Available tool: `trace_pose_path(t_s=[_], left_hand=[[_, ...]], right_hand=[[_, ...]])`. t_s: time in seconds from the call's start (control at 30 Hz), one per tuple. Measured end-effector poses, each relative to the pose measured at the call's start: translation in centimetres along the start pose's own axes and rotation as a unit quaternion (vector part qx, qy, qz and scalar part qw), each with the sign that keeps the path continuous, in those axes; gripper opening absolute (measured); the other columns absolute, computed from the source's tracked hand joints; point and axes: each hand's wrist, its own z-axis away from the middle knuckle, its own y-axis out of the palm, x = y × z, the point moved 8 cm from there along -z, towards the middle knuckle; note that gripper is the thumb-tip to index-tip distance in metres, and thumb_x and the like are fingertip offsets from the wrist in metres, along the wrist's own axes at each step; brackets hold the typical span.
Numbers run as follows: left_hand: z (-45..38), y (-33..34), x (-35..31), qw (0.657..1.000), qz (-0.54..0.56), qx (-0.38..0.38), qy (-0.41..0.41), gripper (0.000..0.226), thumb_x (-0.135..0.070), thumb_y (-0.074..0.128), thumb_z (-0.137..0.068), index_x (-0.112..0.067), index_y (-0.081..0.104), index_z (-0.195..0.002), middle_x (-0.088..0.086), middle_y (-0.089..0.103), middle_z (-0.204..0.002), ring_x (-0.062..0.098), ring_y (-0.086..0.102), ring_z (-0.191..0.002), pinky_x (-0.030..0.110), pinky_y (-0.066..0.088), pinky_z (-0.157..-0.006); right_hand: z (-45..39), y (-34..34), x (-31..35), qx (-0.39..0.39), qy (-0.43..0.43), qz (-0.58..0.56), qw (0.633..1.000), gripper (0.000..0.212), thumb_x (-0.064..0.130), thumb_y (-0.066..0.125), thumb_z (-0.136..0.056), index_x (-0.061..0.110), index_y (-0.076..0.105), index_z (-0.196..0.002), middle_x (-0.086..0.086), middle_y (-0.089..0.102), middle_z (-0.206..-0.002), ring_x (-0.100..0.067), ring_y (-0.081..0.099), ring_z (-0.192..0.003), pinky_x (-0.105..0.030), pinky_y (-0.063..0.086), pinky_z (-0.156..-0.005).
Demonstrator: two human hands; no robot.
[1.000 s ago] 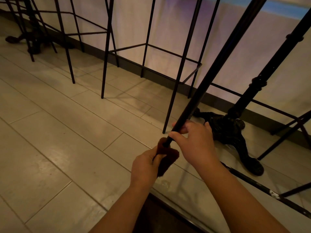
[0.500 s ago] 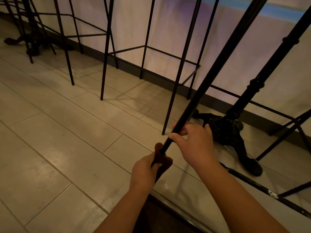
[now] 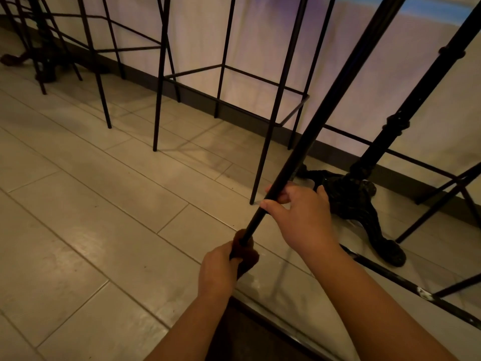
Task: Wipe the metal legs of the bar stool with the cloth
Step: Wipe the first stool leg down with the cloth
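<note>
Low in the middle of the view, a thin black metal stool leg [image 3: 309, 142] slants from the upper right down towards the person; its top runs out of the picture, and its lower end is buried in a dark brown cloth [image 3: 246, 255], so the foot cannot be seen. The left hand [image 3: 221, 269] is curled tightly round that cloth and grips it against the leg; most of the cloth is hidden inside the fist, with only a crumpled fold showing on the right side. Just above it, apart from the cloth, the right hand [image 3: 299, 212] holds the bare leg, thumb on the near side and fingers wrapped behind it; the fingertips are mostly hidden by the rod. Both forearms leave the frame at the bottom edge.

Beyond the hands, the pale tiled floor [image 3: 104, 204] carries more slim black stool frames [image 3: 234, 82] with their seats cut off at the top; an ornate black cast-iron pedestal base [image 3: 354, 194] stands to the right, partly behind the right hand. A dark skirting strip [image 3: 197, 95] runs along the pale wall [image 3: 260, 32]. At the far upper left, a dark reddish shape lies on the floor, too dim to make out.
</note>
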Motion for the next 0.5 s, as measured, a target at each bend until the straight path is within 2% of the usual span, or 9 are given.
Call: trace_pose_path(t_s=[0.1, 0.2, 0.33, 0.43, 0.5], left_hand=[[-0.8, 0.6, 0.5, 0.999, -0.02, 0.015, -0.025, 0.03, -0.019, 0.06, -0.087, -0.021, 0.063, -0.117, -0.006, 0.063, -0.086, 0.007, 0.056, -0.072, 0.014, 0.043, -0.058], [-1.2, 0.7, 0.8, 0.998, -0.031, 0.045, -0.032, 0.026, -0.024, 0.063, -0.084, -0.022, 0.065, -0.111, -0.005, 0.063, -0.081, 0.01, 0.061, -0.071, 0.018, 0.047, -0.057], [-1.2, 0.5, 1.1, 0.998, -0.032, 0.057, -0.01, 0.024, -0.027, 0.063, -0.085, -0.024, 0.067, -0.109, -0.012, 0.058, -0.069, -0.001, 0.055, -0.059, 0.005, 0.039, -0.045], [-1.1, 0.6, 1.5, 0.997, -0.004, 0.075, -0.003, 0.022, -0.023, 0.061, -0.087, -0.025, 0.068, -0.108, -0.007, 0.065, -0.075, 0.003, 0.062, -0.066, 0.01, 0.047, -0.054], [-1.1, 0.6, 1.8, 0.996, 0.017, 0.085, 0.008, 0.025, -0.018, 0.059, -0.089, -0.03, 0.069, -0.108, -0.011, 0.067, -0.081, -0.002, 0.062, -0.071, 0.007, 0.047, -0.057]], right_hand=[[-0.1, 0.0, 0.0, 0.002, -0.003, 0.0, 1.0, 0.025, 0.047, 0.058, -0.087, 0.032, 0.064, -0.106, 0.012, 0.069, -0.093, -0.011, 0.056, -0.109, -0.042, -0.001, -0.116], [-0.1, 0.0, 0.0, 0.001, -0.006, -0.001, 1.0, 0.026, 0.046, 0.058, -0.087, 0.031, 0.064, -0.107, 0.012, 0.069, -0.093, -0.011, 0.056, -0.109, -0.041, -0.002, -0.116], [0.1, -0.1, 0.1, -0.001, -0.009, -0.006, 1.0, 0.026, 0.046, 0.058, -0.087, 0.031, 0.063, -0.109, 0.012, 0.069, -0.094, -0.01, 0.056, -0.109, -0.041, -0.002, -0.116], [0.0, 0.0, 0.1, 0.006, -0.01, -0.013, 1.0, 0.024, 0.046, 0.058, -0.087, 0.033, 0.063, -0.107, 0.013, 0.068, -0.09, -0.01, 0.056, -0.106, -0.042, -0.002, -0.116], [0.0, 0.0, 0.0, 0.004, -0.01, -0.015, 1.0, 0.024, 0.045, 0.059, -0.087, 0.032, 0.063, -0.106, 0.013, 0.068, -0.088, -0.01, 0.057, -0.105, -0.042, -0.001, -0.116]])
